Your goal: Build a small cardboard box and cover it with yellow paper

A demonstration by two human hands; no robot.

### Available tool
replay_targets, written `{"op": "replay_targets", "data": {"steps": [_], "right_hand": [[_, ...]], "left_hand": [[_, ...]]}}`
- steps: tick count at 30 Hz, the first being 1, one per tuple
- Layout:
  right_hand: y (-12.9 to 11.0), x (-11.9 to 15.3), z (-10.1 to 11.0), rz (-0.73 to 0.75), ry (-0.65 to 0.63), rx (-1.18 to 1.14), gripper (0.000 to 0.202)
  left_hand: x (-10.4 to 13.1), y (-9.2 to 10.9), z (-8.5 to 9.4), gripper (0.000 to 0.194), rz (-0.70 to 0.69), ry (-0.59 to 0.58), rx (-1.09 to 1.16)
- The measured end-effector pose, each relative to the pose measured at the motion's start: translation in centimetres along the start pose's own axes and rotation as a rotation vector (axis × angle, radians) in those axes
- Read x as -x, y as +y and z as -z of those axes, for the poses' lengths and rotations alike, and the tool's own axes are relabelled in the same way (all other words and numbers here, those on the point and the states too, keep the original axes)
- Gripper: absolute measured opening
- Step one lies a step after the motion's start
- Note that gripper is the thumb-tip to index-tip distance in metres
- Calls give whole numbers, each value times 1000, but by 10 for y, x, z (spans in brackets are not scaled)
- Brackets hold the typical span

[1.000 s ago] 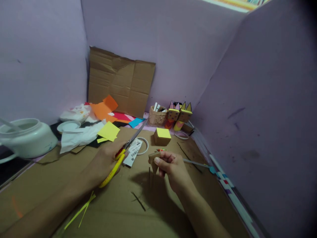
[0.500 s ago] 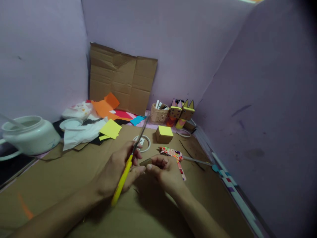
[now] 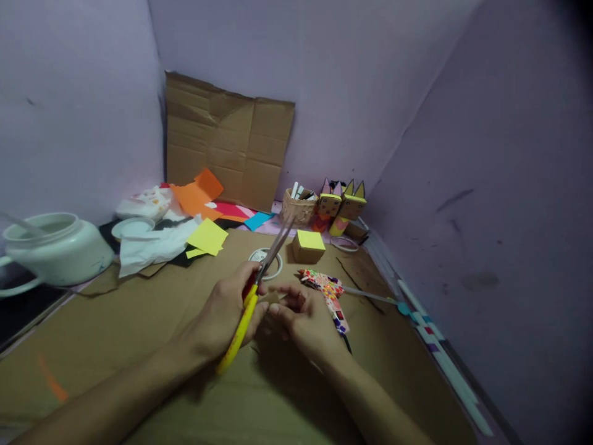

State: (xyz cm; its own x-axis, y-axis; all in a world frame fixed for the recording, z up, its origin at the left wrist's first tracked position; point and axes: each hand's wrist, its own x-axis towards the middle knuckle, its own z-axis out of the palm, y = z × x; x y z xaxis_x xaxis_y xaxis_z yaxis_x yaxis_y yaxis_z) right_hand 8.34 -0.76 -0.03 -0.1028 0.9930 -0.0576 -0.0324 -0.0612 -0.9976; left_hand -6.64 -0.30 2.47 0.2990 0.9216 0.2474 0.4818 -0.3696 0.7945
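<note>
My left hand is closed on yellow-handled scissors, whose blades point up and away from me. Between the fingertips of both hands is a small piece of brown cardboard. My right hand pinches it between thumb and fingers, and the left thumb seems to touch its near end. Just beyond the hands lies a white tape roll. To the right of my right hand rests a patterned hot glue gun with a glue stick in its back. A small cardboard box with a yellow top sits behind it.
Cardboard covers the tabletop. At left stands a white pot beside white tissue, yellow paper and orange paper. A basket of markers and cardboard animal figures stand at the back, near a leaning cardboard sheet.
The scissors have turned in my left hand, their blades swinging to the right and looking slightly apart. The cardboard piece has tilted between my fingertips. The view has shifted slightly.
</note>
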Motion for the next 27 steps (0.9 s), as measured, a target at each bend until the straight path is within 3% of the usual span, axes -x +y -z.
{"op": "replay_targets", "data": {"steps": [2, 4, 8, 13, 21, 27], "right_hand": [[1, 0, 0, -7, 24, -13, 48], [0, 1, 0, -13, 22, -25, 55], [-3, 1, -2, -16, -12, -86, 49], [-7, -1, 3, -44, -47, -118, 34], [-12, -7, 15, -239, -90, -189, 41], [-9, -4, 11, -124, -115, -49, 35]], "left_hand": [[0, 0, 0, 24, 10, -9, 38], [-1, 1, 0, 24, -6, -18, 66], [-1, 1, 0, 25, -14, -16, 136], [-4, -1, -1, 26, 71, 17, 320], [-12, -22, 8, 32, 195, 150, 526], [-10, -12, 8, 32, 184, 129, 469]]}}
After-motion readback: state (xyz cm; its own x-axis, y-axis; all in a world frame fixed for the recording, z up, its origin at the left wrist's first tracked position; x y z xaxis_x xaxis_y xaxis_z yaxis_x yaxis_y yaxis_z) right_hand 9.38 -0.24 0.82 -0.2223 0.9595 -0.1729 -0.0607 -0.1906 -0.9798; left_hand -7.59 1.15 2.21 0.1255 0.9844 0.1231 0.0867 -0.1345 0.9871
